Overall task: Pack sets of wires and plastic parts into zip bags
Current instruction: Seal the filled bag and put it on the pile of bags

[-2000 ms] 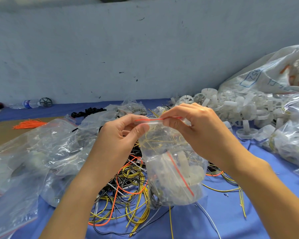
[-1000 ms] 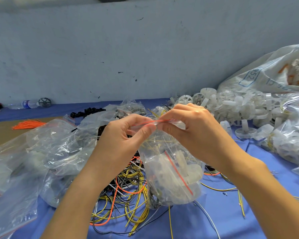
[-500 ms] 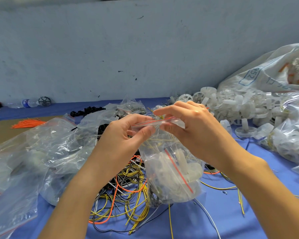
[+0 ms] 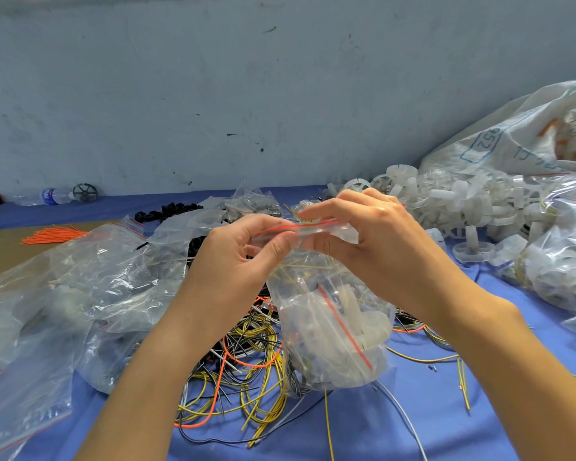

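both hands pinching the mouth of a filled zip bag

head view: the clear plastic zip bag (image 4: 330, 334) hung over the blue table cover (image 4: 396, 427), held up by its mouth, probably so the translucent white plastic parts (image 4: 363, 314) and thin yellow wires (image 4: 296, 271) inside sagged clear of the red seal strip (image 4: 300, 226). the left hand (image 4: 233, 261) pinched the strip's left end; the right hand (image 4: 379, 241) pinched it just beside, likely to press the seal shut. whether it had closed could not be told. a tangle of loose yellow, orange and black wires (image 4: 246, 377) lay beneath, within easy reach, and a heap of white plastic wheels (image 4: 463, 201) sat to the right.
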`<state>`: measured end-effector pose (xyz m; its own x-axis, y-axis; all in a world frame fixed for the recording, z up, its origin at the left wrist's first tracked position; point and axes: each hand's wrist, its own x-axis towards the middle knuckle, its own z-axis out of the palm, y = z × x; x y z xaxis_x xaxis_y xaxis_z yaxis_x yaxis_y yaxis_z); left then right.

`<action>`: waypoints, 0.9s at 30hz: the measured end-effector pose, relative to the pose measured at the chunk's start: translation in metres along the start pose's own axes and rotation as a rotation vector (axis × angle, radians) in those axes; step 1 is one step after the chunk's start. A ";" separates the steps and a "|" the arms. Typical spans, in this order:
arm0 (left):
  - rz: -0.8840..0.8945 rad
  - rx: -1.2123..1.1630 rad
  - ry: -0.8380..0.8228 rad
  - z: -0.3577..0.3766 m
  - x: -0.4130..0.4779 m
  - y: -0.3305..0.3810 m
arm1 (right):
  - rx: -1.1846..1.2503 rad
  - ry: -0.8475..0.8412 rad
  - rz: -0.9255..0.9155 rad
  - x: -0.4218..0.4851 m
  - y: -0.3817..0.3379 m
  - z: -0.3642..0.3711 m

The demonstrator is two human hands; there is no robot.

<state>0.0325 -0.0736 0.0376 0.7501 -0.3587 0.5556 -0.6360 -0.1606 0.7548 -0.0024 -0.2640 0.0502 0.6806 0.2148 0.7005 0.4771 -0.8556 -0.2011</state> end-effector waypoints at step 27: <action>0.142 0.416 0.041 -0.004 0.001 0.016 | -0.068 0.009 0.005 0.001 -0.005 -0.016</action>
<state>0.0230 -0.0730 0.0516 0.6509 -0.3683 0.6638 -0.7461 -0.4717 0.4699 -0.0127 -0.2665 0.0628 0.6775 0.2067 0.7059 0.4345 -0.8868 -0.1574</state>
